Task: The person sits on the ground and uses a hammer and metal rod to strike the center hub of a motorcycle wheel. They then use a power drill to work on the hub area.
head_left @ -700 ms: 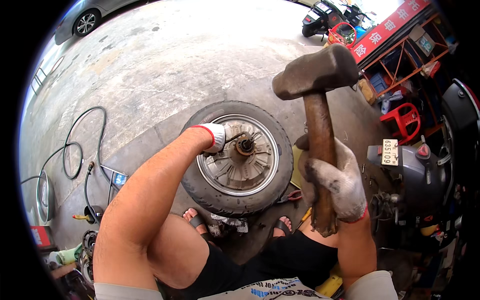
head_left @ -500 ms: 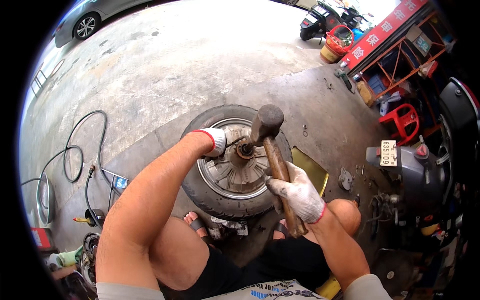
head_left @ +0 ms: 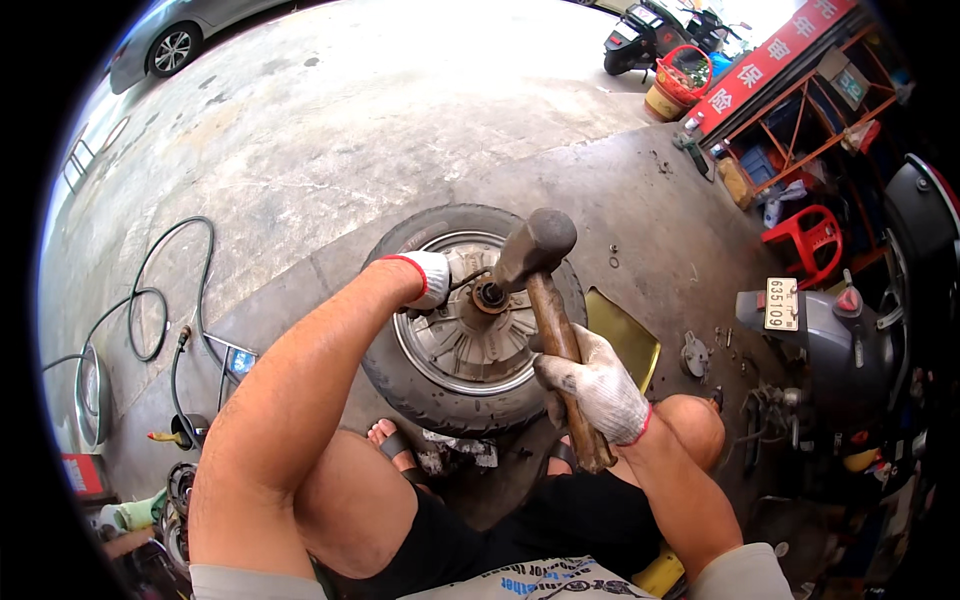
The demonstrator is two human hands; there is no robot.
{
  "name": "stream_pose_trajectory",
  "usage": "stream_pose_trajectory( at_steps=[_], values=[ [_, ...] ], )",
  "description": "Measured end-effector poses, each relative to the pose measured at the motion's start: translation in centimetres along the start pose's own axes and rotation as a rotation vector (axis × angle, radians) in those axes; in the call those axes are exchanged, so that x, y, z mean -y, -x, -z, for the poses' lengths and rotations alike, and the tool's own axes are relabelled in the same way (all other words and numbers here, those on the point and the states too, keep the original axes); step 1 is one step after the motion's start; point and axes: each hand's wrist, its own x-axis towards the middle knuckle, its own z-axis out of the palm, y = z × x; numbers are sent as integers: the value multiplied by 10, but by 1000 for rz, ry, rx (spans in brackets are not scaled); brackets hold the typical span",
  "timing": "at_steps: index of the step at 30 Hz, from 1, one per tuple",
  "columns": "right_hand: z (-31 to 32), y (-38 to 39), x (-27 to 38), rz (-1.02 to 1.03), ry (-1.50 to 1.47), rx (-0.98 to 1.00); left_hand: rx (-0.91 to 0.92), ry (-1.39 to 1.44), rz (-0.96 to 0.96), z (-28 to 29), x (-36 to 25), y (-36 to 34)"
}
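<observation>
A wheel with a grey tyre (head_left: 440,404) lies flat before me, its metal hub (head_left: 470,345) facing up with an axle (head_left: 489,294) at the centre. My left hand (head_left: 427,280), in a white red-cuffed glove, is closed on the hub's left side beside a bent dark cable or rod; what its fingers grip is hidden. My gloved right hand (head_left: 590,380) grips the wooden handle of a heavy hammer (head_left: 535,250). The hammer's head is over the axle top; I cannot tell whether they touch.
A coiled hose (head_left: 160,290) lies left. An olive-yellow tray (head_left: 630,350) and small metal parts (head_left: 696,355) lie right of the wheel. A grey scooter (head_left: 830,340), red plastic stool (head_left: 805,240) and orange shelving (head_left: 790,120) line the right side. A car (head_left: 175,45) stands behind, upper left.
The hammer has swung down from raised high on the right onto the axle area, my right hand moving down and left with it. My left hand stays at the hub.
</observation>
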Motion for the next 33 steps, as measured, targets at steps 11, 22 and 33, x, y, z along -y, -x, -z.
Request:
stream_pose_trajectory(
  at_steps=[11,22,33],
  values=[
    [6,38,71,249,-102,31,26,42,65,-7,9,-7],
    [2,30,65,100,-43,-14,103,68,96,-5,16,-5],
    [1,1,7,14,-60,43,-45,-28,-28,-5,12,-4]
  ],
)
